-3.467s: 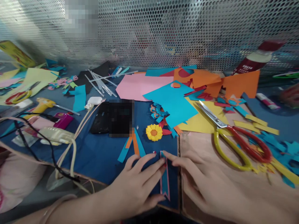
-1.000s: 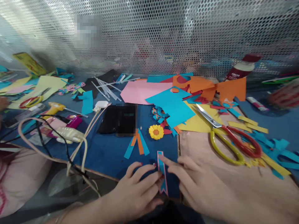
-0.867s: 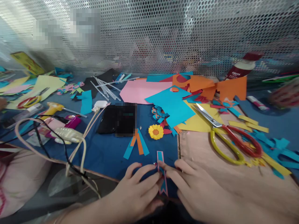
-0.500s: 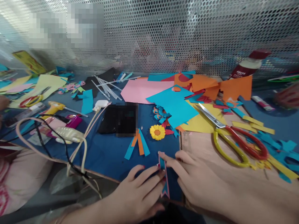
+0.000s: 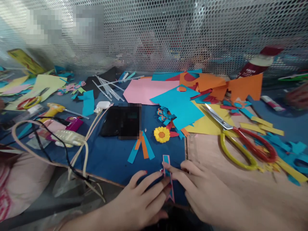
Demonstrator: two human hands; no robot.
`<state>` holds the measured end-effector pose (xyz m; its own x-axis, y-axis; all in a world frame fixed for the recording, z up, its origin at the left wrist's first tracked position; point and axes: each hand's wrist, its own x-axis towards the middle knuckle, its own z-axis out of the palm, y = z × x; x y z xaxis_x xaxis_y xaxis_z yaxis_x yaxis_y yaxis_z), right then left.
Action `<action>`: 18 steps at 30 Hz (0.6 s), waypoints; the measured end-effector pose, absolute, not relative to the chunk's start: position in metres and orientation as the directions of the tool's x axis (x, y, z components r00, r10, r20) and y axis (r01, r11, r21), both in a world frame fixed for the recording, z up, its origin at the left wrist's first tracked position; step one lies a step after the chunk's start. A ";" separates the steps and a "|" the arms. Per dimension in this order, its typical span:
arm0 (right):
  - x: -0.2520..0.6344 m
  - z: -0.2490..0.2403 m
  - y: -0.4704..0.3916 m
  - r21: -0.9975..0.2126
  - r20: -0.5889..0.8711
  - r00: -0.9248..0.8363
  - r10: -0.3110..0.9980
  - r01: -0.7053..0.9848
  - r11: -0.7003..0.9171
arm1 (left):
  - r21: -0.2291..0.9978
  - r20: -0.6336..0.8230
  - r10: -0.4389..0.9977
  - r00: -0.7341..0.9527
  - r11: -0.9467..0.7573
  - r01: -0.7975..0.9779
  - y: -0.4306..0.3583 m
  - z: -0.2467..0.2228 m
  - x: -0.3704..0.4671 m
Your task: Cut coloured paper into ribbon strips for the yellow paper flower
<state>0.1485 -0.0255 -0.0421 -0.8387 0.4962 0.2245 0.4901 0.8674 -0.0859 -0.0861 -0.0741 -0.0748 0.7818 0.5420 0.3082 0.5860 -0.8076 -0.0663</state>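
Note:
A narrow blue paper strip with a pink border (image 5: 166, 158) lies flat near the table's front edge, its lower end notched. My left hand (image 5: 148, 191) rests beside it, fingers stretched out and tips pressing on its left side and middle. From the right, my right hand (image 5: 199, 183) lays its index fingertip on the upper part, the other fingers bent loosely. Both hands cover parts of the strip. Just beyond is a yellow paper flower with an orange centre (image 5: 162, 134). To its left, blue and orange paper strips (image 5: 144, 147) fan out from one point.
Large red-and-yellow-handled scissors (image 5: 226, 128) lie at right, by blue paper scraps (image 5: 284, 146). A black phone-like object (image 5: 110, 122), glue gun (image 5: 54, 109) and tangled cables (image 5: 85, 160) are left. Coloured sheets (image 5: 178, 106) and a bottle (image 5: 256, 65) stand before the perforated metal screen (image 5: 168, 38).
My right index fingertip has slid slightly down from the strip's top end, leaving that end uncovered. My left hand has barely moved. The camera view has shifted a little.

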 end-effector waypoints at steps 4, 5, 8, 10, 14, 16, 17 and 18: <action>0.148 -0.036 -0.018 -0.085 0.240 -0.815 0.528 0.524 0.848 | -0.023 0.365 0.533 0.763 -0.815 0.579 -0.075 -0.077 -0.086; 0.147 -0.036 -0.016 -0.072 0.255 -0.806 0.535 0.536 0.841 | -0.018 0.369 0.533 0.762 -0.815 0.579 -0.075 -0.078 -0.086; 0.145 -0.040 -0.013 -0.011 0.253 -0.825 0.506 0.520 0.854 | -0.031 0.354 0.530 0.771 -0.817 0.576 -0.076 -0.078 -0.087; 0.146 -0.043 -0.013 0.018 0.242 -0.846 0.476 0.494 0.869 | -0.044 0.335 0.533 0.777 -0.815 0.578 -0.076 -0.077 -0.087; 0.151 -0.042 -0.015 -0.039 0.272 -0.803 0.531 0.542 0.839 | -0.010 0.339 0.550 0.763 -0.809 0.588 -0.077 -0.076 -0.087; 0.154 -0.040 -0.018 -0.104 0.292 -0.768 0.570 0.567 0.817 | 0.015 0.360 0.554 0.751 -0.808 0.589 -0.078 -0.076 -0.087; 0.155 -0.040 -0.020 -0.133 0.284 -0.763 0.580 0.568 0.812 | 0.021 0.367 0.554 0.747 -0.808 0.589 -0.078 -0.076 -0.087; 0.156 -0.040 -0.022 -0.151 0.265 -0.773 0.577 0.558 0.816 | 0.019 0.368 0.551 0.748 -0.809 0.587 -0.078 -0.076 -0.087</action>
